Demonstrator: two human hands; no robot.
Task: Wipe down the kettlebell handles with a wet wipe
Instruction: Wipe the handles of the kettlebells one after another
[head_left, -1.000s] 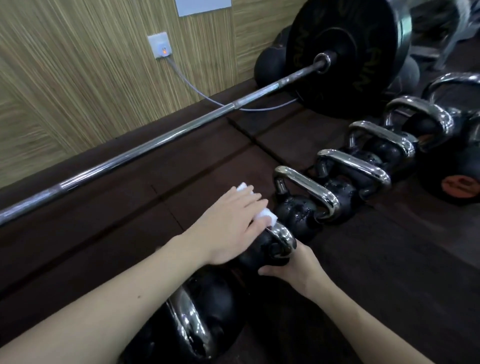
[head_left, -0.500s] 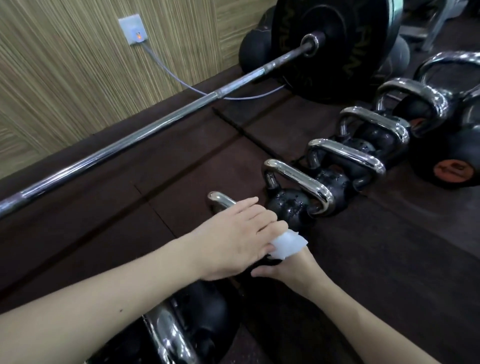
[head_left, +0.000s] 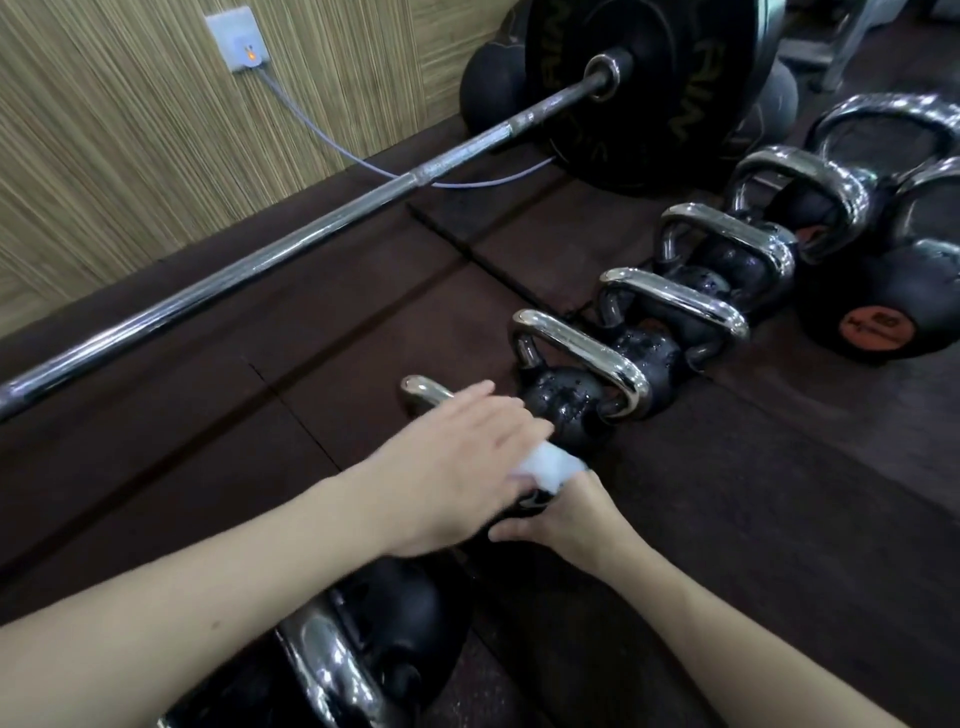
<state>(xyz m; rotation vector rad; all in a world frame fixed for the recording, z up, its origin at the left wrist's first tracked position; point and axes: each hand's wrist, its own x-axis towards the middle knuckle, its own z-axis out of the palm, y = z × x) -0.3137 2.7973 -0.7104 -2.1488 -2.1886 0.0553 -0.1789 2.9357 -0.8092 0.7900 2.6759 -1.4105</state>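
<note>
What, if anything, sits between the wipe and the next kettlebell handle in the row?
Nothing visible does. The left hand presses the wet wipe on the near handle; the next chrome handle stands right beyond it, bare along its top. The right hand steadies the near kettlebell from below.

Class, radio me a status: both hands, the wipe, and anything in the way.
Left hand flat, pressing white wet wipe onto chrome kettlebell handle. Right hand steadies that black kettlebell; its grip hidden. Next kettlebell crowds close.

Two bare, sleeveless forearms (head_left: 218, 587)
</note>
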